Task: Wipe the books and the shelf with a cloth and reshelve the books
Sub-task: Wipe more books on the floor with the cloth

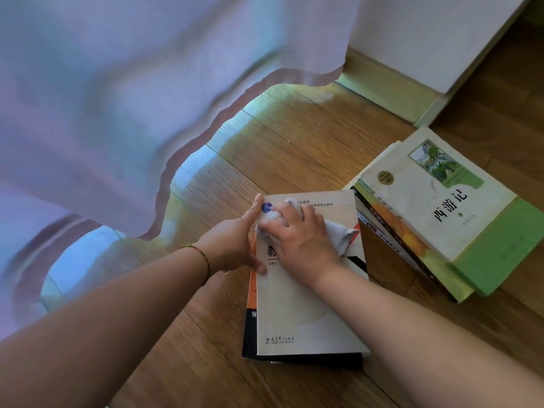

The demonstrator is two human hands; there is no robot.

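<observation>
Under the right hand (297,237), curled fingers press a bunched white cloth (338,234) onto the cream textbook (306,304) topping a short floor stack; the left hand (235,242), fingers spread open, braces the book's edge, likely to stop it sliding. A second pile (435,219) lies beside; no shelf shows

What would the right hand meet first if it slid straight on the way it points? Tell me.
The right hand, pressing the white cloth on the cream book, points toward that book's far edge. Past it lies bare wooden floor, then probably the curtain hem; depth is unclear.
</observation>
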